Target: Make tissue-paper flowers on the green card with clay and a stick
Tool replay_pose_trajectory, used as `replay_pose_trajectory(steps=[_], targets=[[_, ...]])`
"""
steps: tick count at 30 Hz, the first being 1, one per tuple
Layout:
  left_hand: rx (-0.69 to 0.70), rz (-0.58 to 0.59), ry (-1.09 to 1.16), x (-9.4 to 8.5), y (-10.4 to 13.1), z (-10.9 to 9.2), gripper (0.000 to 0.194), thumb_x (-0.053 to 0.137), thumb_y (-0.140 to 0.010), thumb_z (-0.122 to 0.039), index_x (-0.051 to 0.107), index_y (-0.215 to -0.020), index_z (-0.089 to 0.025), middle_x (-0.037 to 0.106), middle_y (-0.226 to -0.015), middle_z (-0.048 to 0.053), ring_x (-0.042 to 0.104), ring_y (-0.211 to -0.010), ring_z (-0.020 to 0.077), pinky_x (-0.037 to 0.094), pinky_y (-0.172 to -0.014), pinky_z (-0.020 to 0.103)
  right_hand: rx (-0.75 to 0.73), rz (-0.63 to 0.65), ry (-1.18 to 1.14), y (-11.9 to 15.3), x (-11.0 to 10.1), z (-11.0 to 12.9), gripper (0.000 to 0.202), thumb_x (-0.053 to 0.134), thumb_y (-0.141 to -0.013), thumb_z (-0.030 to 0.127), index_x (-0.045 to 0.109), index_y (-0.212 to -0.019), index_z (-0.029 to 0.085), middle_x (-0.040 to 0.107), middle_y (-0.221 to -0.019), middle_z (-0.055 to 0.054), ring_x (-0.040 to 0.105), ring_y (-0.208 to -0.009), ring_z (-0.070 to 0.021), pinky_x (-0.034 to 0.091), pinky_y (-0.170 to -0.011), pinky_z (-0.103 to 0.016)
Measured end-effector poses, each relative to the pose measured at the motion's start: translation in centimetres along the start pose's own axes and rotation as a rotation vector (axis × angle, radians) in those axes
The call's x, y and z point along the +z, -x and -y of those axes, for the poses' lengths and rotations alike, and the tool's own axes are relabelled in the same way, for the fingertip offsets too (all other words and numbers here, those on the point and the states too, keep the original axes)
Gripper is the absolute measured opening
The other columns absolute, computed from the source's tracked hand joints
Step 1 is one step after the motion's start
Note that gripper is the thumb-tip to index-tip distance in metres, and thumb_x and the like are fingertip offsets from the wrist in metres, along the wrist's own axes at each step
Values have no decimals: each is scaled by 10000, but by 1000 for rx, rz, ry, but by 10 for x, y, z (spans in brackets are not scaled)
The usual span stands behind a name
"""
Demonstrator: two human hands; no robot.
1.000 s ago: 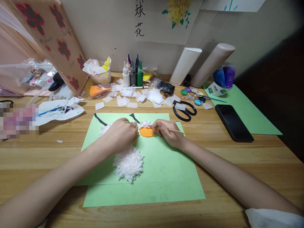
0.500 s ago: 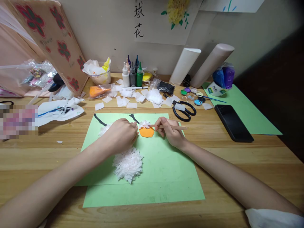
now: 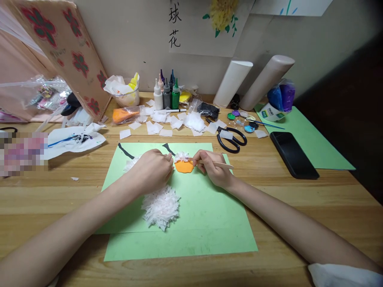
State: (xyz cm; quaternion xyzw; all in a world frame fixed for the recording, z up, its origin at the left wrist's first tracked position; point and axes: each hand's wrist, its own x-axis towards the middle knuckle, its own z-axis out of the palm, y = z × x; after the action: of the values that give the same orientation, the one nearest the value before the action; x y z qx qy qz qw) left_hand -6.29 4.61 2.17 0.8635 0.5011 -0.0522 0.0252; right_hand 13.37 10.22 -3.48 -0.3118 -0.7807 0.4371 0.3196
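My right hand [image 3: 213,167] grips a flat wooden stick [image 3: 223,164], its left end at the upper edge of an orange clay disc [image 3: 184,166]. White tissue tufts [image 3: 182,156] stand along the top of that disc. Close on the left, my left hand [image 3: 155,169] is curled with its fingertips together beside the disc; what they hold, if anything, is hidden. Below it lies a round, shaggy white tissue pompom [image 3: 161,208]. Another white tissue piece [image 3: 131,164] is partly covered by my left hand. Two black strips [image 3: 126,151] lie at the top of the green paper [image 3: 206,215].
Behind the paper are scattered tissue squares [image 3: 166,132], black-handled scissors [image 3: 231,139], paint bottles [image 3: 166,95] and a bagged orange clay pack [image 3: 127,114]. A phone [image 3: 294,154] lies to the right. A flower-painted cardboard panel [image 3: 68,56] leans at the back left.
The wooden stick has tilted, its right end now lower. My right hand has shifted slightly left towards the disc. My left hand stays in place.
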Motion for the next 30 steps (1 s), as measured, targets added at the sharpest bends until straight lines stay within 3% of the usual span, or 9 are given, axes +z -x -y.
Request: replay_pose_trajectory(steps=[10,14,17,23,30], targets=[[0,-9,19,0,0,0,230,429,-855,-135,639,-759,-135,663,-675,101,626,-685,198,428,-737,315,-24,54,62,-3,0,1,461,251,-963,463,544,-727,196,448,-550,21,450,-547,-127,365,-613,-269],[5,-16,19,0,1,0,240,417,-853,-132,632,-746,-138,663,-695,102,626,-681,199,427,-730,316,-102,-73,36,2,-1,0,483,244,-963,454,542,-680,200,424,-503,28,430,-492,-126,377,-604,-284],[2,-29,7,-1,3,0,241,412,-861,-141,617,-732,-136,658,-703,103,621,-663,193,422,-704,309,-78,-211,-13,2,-4,0,481,236,-960,456,529,-673,203,426,-494,32,423,-462,-123,387,-578,-281],[21,-34,-31,-4,5,0,277,376,-867,-132,593,-695,-139,648,-695,98,608,-612,197,412,-644,320,33,-337,130,-18,-17,-8,222,458,-896,407,525,-838,204,660,-830,-34,595,-726,-167,439,-659,-272],[27,-79,-67,3,6,-4,255,404,-848,-102,607,-696,-134,638,-703,108,602,-610,203,431,-654,334,-32,-410,181,-46,-28,-33,204,565,-823,387,482,-862,205,667,-1037,-143,643,-966,-248,495,-789,-375]])
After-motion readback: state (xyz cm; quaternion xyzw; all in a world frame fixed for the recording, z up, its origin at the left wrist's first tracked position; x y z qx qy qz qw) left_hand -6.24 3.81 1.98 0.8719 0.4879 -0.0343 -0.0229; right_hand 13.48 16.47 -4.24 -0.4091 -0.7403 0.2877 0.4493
